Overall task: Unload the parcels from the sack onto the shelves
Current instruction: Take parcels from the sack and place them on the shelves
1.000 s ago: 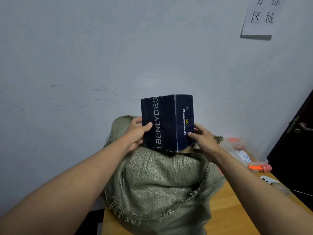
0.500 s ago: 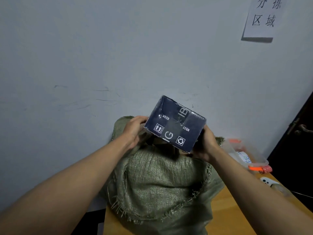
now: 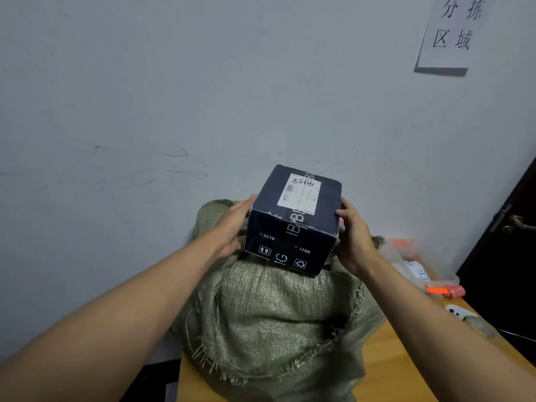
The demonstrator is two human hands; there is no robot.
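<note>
I note the box held above the sack's mouth, between my left hand on its left side and right hand on its right. The sack stands on the table, against the wall behind. A plastic bag lies right of the sack.

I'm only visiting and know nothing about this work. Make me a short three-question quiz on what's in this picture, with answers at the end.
1. True or false: the dark blue box is held by one hand only.
2. Where does the white label sit on the box? A) top face B) front face C) hidden underneath
3. Fill in: the box is held above a green woven ____ on the wooden table.

Key
1. False: the left hand and right hand press its opposite sides.
2. A
3. sack
</note>
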